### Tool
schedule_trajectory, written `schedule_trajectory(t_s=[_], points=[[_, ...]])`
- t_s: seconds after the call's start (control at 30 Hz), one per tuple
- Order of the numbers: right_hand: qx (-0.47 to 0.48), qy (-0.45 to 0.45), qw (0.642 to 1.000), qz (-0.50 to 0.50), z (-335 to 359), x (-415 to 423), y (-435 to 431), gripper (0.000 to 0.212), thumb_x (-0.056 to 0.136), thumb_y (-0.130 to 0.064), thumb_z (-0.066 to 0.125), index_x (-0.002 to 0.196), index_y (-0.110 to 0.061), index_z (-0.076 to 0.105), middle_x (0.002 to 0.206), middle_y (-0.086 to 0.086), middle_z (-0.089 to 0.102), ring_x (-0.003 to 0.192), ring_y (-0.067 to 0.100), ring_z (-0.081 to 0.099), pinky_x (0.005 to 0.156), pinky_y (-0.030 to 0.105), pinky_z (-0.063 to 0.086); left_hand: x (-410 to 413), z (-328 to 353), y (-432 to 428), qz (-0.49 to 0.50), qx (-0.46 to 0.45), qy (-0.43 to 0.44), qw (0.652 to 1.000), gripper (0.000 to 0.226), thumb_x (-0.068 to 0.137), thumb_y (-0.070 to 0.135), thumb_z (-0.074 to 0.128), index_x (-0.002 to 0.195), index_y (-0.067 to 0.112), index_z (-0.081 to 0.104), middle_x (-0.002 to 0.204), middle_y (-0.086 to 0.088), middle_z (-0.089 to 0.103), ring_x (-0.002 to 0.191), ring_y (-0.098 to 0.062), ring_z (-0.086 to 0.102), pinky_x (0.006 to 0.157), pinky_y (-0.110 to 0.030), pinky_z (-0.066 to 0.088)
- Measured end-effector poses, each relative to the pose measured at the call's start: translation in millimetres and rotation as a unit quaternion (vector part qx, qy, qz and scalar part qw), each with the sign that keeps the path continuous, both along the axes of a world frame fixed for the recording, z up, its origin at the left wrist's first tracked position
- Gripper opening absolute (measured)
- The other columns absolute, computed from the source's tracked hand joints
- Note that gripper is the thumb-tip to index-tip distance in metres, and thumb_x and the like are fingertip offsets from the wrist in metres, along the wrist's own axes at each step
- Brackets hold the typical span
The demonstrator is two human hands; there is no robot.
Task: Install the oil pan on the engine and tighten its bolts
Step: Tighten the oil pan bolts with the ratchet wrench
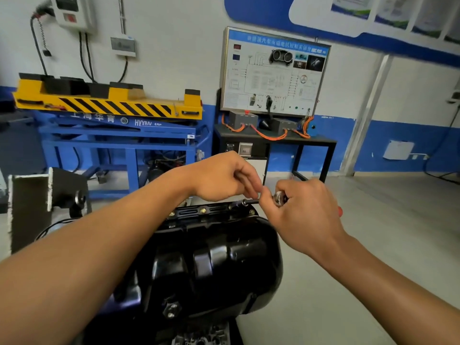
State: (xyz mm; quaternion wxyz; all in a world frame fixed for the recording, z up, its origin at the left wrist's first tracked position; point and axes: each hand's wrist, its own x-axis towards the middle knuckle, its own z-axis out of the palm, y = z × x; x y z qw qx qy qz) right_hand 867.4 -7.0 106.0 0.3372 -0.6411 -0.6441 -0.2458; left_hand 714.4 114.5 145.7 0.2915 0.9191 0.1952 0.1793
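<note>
Atop the engine (199, 339), nearest, glossy black oil pan (211, 265) at near centre. Socket (231, 206) seated on its far flange, right of two fitted bolts (202, 210). Left hand (224, 178) pinching the extension bar (246, 201); right hand (306, 215) curled round the ratchet (280, 197).

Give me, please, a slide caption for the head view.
Right hand grips the ratchet, left hand pinches its extension at the oil pan rim.

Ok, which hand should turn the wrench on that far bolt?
Right: the right hand grips the wrench, while the left hand only pinches its extension above the oil pan.
</note>
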Motion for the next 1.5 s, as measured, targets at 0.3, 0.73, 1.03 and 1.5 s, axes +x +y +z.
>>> schedule_trajectory(t_s=[0.3, 0.73, 1.03, 1.5], points=[[-0.03, 0.012, 0.999, -0.012, -2.6, -10.2, -2.9, 0.053, 0.089, -0.041, 0.058, 0.048, -0.024, 0.028, 0.041, -0.006, 0.031, 0.042, 0.021, 0.036, 0.045, 0.027, 0.029, 5.1, -3.3, -8.7, 0.028, -0.092, -0.072, 0.993, 0.034, 0.093, -0.004, 0.045, 0.101, 0.007, 0.075, 0.096, -0.007, 0.076, 0.092, -0.014, 0.072, 0.095, -0.037, 0.055], [-0.227, 0.291, 0.923, 0.105, 20.7, -23.5, -0.6, 0.027, 0.089, -0.041, 0.055, 0.074, -0.021, 0.067, 0.039, -0.011, 0.045, 0.04, 0.005, 0.045, 0.048, 0.027, 0.036, 19.2, -16.6, -15.8, -0.027, -0.259, -0.043, 0.965, 0.096, 0.089, 0.074, 0.022, 0.109, -0.011, 0.063, 0.076, -0.018, 0.05, 0.068, -0.023, 0.045, 0.074, -0.024, 0.044], [-0.078, -0.432, 0.894, 0.089, 54.3, 4.0, 10.2, 0.046, 0.091, -0.055, 0.038, 0.075, -0.021, 0.065, 0.069, -0.005, 0.061, 0.075, 0.017, 0.047, 0.074, 0.036, 0.027, 29.8, -22.5, -20.6, -0.065, -0.299, -0.165, 0.938, 0.069, 0.095, 0.07, 0.021, 0.124, 0.018, 0.056, 0.091, -0.015, 0.052, 0.074, -0.027, 0.044, 0.064, -0.034, 0.033], [-0.271, -0.194, 0.941, 0.059, 51.2, -1.4, -43.0, 0.025, 0.091, -0.052, 0.055, 0.079, -0.03, 0.05, 0.062, -0.007, 0.06, 0.058, 0.009, 0.058, 0.057, 0.033, 0.052, 27.4, -23.4, -17.3, 0.009, -0.2, -0.077, 0.977, 0.085, 0.081, 0.088, 0.014, 0.06, 0.012, 0.047, 0.066, -0.013, 0.039, 0.056, -0.017, 0.024, 0.058, -0.029, 0.025]])
